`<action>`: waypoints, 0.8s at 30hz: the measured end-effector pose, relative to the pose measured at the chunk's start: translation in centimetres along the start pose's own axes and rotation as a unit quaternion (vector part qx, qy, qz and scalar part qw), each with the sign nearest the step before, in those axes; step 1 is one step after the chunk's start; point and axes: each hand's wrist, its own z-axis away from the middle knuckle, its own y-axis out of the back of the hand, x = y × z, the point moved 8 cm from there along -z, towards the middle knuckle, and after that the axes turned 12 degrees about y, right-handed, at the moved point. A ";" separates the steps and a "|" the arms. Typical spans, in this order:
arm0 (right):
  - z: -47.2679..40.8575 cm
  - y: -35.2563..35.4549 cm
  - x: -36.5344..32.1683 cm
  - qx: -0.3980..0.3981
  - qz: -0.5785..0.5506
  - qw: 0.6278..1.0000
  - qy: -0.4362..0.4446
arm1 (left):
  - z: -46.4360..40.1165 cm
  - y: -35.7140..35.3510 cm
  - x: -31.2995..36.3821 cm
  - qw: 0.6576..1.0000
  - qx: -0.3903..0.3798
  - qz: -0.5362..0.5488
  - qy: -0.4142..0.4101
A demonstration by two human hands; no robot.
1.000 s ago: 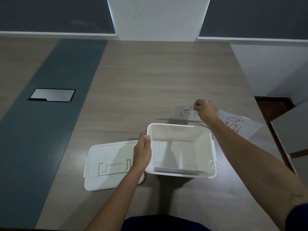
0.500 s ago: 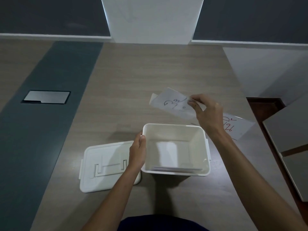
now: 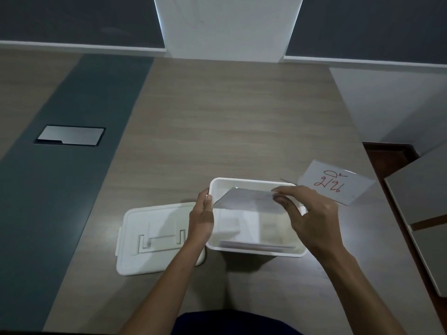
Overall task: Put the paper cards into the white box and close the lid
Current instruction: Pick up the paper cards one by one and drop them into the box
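The open white box point(image 3: 256, 252) stands on the wooden table. My left hand point(image 3: 201, 220) grips its left wall at the rim. My right hand point(image 3: 307, 211) pinches a paper card point(image 3: 249, 201) by its right end and holds it tilted, blank side up, over the box's opening. At least one more card point(image 3: 256, 244) lies inside against the near wall. Another card with red writing point(image 3: 335, 183) rests on the table just right of and behind the box. The white lid point(image 3: 154, 238) lies flat to the left of the box, handle side up.
A metal cable hatch point(image 3: 70, 135) sits in the dark strip point(image 3: 60, 189) at the table's left. The table's right edge runs close past the red-written card, with grey panels point(image 3: 420, 213) beyond it. A white pillar point(image 3: 227, 27) stands behind the table.
My right hand lifted a card from the table behind the box, carried it toward me and turned it face down over the box's opening. My left hand stayed on the box.
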 end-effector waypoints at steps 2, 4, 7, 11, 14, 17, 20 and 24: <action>0.5 -0.7 0.2 -0.028 -0.011 0.999 -0.014 | 0.0 0.0 0.1 1.000 -0.001 0.001 0.009; 1.1 -1.8 0.7 -0.064 -0.010 0.997 -0.034 | 0.2 0.0 0.3 1.000 -0.007 0.000 -0.004; 2.4 -3.7 1.3 -0.122 -0.022 0.990 -0.064 | 0.5 0.1 0.3 1.000 -0.012 -0.003 -0.023; 4.9 -6.7 2.5 -0.226 -0.037 0.966 -0.116 | 0.7 0.0 0.4 1.000 -0.016 0.001 -0.004; 6.6 -8.7 3.0 -0.299 -0.050 0.944 -0.135 | 0.8 0.1 0.7 1.000 -0.018 0.002 -0.002; 7.8 -9.7 3.2 -0.331 -0.076 0.928 -0.155 | 0.8 0.2 0.8 1.000 -0.018 -0.001 -0.001; 8.6 -10.1 3.4 -0.348 -0.115 0.912 -0.183 | 0.8 0.2 0.6 1.000 -0.016 0.001 0.002; 9.8 -10.6 3.8 -0.388 -0.147 0.884 -0.218 | 0.8 0.1 0.4 1.000 -0.016 -0.007 -0.001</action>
